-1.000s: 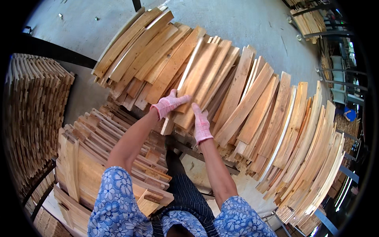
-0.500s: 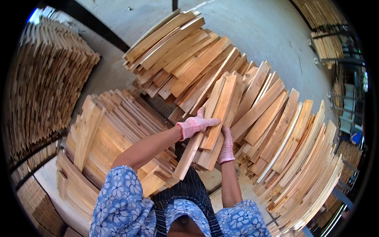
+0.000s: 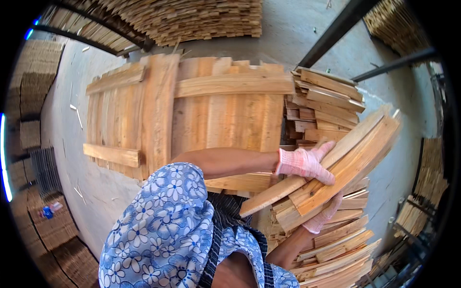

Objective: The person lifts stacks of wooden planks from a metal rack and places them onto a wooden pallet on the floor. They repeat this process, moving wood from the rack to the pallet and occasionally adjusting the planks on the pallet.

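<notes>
Several wooden boards (image 3: 355, 153) lie bunched together in my two hands, slanting up to the right. My left hand (image 3: 307, 164), in a pink knitted glove, grips them from above, thumb and fingers spread across the boards. Gloved alike, my right hand (image 3: 324, 217) holds the bundle from its lower right side; part of its fingers is hidden behind the wood. Left of the bundle is a broad layer of boards laid side by side (image 3: 221, 115), with crosswise boards (image 3: 235, 84) resting on top.
Loose boards lie in a pile (image 3: 331, 101) beyond the bundle, and more (image 3: 336, 254) lie below my right hand. Tall timber stacks (image 3: 201, 21) stand at the back and along the left. Dark metal posts (image 3: 331, 36) rise at the upper right.
My view has turned left, bringing the broad board layer to the middle. Both hands still hold the bundle, which now appears farther right and more slanted.
</notes>
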